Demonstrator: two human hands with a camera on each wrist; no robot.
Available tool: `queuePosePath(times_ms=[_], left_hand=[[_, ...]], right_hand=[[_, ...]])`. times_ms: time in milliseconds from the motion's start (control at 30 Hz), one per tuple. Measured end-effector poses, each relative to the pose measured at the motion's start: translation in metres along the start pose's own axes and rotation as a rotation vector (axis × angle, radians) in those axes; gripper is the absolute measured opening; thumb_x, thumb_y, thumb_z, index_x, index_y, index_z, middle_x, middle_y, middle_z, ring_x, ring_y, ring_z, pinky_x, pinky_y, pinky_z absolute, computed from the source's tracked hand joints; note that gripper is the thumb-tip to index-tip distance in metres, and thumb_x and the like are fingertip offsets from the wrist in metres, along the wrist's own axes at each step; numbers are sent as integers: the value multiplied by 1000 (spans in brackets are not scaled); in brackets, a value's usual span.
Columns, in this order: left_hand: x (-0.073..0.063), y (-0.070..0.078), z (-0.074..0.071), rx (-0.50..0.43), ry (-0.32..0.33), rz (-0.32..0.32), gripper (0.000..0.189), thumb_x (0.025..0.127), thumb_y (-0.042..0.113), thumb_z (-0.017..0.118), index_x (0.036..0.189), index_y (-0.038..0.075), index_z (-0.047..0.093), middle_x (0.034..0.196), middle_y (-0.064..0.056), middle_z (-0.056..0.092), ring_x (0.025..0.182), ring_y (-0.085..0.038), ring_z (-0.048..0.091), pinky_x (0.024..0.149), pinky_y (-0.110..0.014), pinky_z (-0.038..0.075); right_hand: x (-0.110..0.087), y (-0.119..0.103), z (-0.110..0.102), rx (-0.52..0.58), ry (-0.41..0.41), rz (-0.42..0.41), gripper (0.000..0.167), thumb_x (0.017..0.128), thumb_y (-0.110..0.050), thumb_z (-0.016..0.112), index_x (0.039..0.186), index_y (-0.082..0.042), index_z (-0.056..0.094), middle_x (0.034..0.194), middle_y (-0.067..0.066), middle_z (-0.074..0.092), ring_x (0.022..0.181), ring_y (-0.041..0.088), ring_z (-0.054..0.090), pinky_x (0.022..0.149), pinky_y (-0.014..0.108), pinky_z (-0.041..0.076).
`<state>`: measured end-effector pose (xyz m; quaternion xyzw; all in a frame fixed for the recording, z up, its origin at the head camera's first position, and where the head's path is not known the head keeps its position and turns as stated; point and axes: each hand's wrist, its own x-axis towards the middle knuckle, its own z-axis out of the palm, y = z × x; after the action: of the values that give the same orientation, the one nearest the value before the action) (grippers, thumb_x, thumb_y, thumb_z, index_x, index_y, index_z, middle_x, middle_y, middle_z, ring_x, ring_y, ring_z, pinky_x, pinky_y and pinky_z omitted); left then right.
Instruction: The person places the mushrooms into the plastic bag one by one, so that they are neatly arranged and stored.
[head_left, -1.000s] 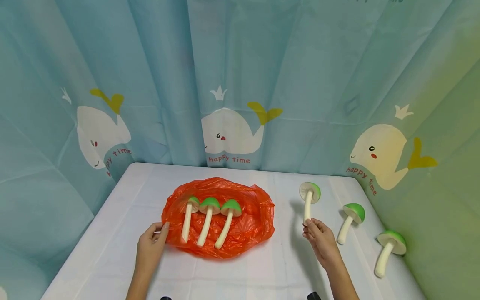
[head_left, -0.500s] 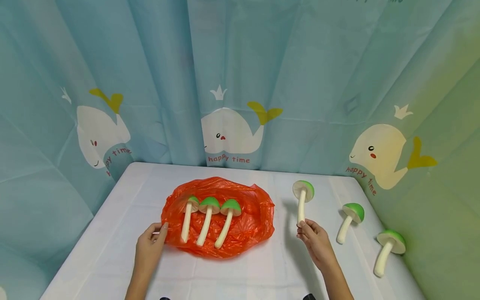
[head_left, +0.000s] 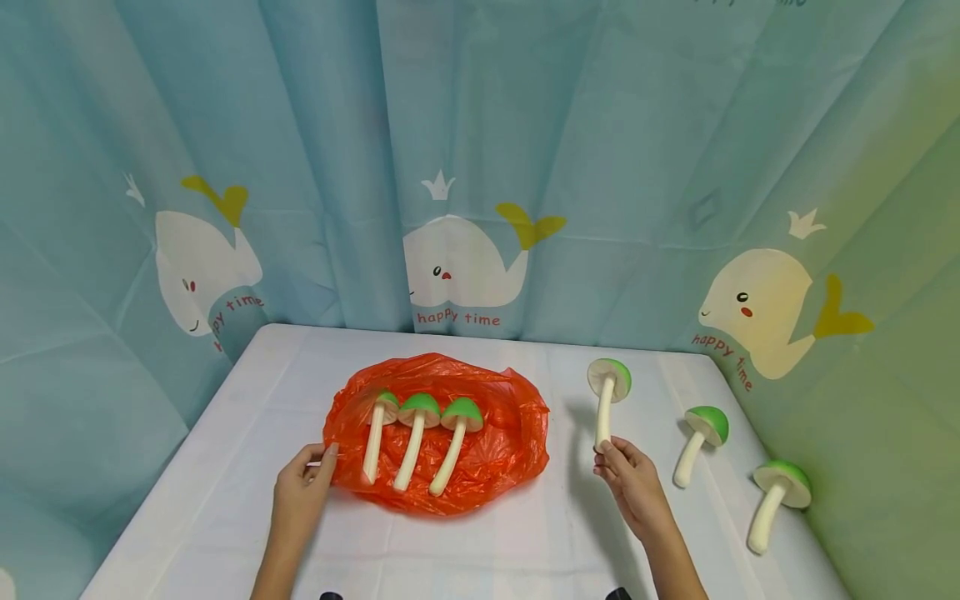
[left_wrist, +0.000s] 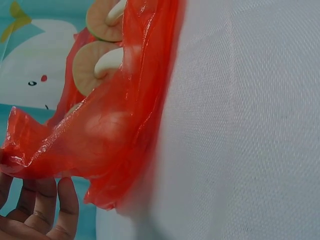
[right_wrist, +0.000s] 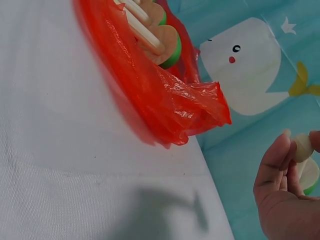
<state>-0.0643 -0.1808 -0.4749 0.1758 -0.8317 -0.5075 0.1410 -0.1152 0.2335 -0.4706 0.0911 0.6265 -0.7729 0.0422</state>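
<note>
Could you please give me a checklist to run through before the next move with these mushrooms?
1. Right hand holds the raised mushroom by its stem's end: ok.
2. Left hand holds the red bag by its edge: ok.
3. Bare space on the bag, right of the three mushrooms: ok.
4. Table free of mushrooms: not ok; two mushrooms lie at its right.
5. Grip firmness: cannot tell.
</note>
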Motion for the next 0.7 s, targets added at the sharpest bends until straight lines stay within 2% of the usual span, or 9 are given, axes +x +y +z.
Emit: queuePosePath(times_ms=[233,433,700], left_hand=[[1,-2,2,16,14,-12,37,95,35,54,104,-1,62,95,-14,62,67,-17,57,57,-20,47],[-1,-1,2,14,18,5,33,96,31,55,104,-1,63,93,-13,63,66,-14,57,57,-20,48],[0,1,0,15,-5,-31,37,96,33,54,106,-1,63,98,-15,63,66,-11,57,59,-18,46]], right_hand=[[-1,-2,3,13,-37,-36,37,97,-10,51,118,15,35,94,9,54,82,13,54,71,21,50],[-2,-2,8,46,-54,-43,30,97,-8,50,115,12,36,94,9,54,79,12,55,70,21,49],[-4,1,12,-30,-25,-45,31,96,-7,52,114,13,38,96,14,51,81,13,53,71,23,49]])
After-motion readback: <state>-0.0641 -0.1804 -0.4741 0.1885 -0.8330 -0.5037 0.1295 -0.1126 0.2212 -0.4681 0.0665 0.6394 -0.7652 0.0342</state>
